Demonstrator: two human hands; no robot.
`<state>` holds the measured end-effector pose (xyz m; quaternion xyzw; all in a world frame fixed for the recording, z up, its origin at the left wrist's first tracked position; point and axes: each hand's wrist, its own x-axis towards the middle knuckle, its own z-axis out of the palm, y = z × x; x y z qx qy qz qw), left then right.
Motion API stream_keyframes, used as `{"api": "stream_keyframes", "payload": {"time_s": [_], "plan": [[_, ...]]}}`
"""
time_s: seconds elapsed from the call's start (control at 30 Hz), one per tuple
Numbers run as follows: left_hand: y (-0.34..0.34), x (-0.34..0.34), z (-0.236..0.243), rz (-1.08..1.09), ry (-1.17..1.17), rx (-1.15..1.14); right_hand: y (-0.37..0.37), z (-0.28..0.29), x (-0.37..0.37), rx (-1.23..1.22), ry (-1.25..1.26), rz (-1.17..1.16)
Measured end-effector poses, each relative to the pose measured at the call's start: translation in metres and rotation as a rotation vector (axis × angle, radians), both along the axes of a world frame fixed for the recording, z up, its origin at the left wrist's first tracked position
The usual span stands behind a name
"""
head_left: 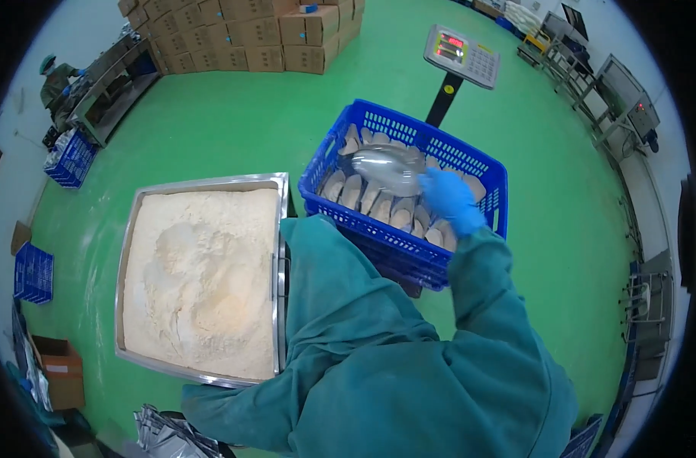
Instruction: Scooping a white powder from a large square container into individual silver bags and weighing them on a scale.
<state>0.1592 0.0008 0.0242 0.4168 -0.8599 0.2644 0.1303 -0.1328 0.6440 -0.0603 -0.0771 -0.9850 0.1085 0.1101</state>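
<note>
My gloved right hand is closed on a shiny silver scoop above a blue plastic basket. In the basket stand several small pouches of beige powder, packed in rows. To the basket's left is a large steel tray of pale cream powder, with a hollowed, uneven surface. My left sleeve reaches down along the tray's near side, beside silver foil bags; the hand itself is hidden.
A weighing scale on a post stands behind the basket. Stacked cartons are at the back. A co-worker works at a steel bench, left. Blue crates and an open carton line the left; metal equipment lines the right wall.
</note>
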Motion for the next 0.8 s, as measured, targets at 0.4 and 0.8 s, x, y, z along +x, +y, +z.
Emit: {"api": "stream_keyframes", "payload": {"time_s": [0.4,0.8], "plan": [[-0.017,-0.123,-0.037,-0.401,0.349,0.313,-0.135,0.004,-0.061,0.153,-0.257,0.470],[-0.030,-0.149,-0.103,-0.430,0.517,0.451,-0.330,-0.182,-0.204,0.887,-0.386,1.063]]}}
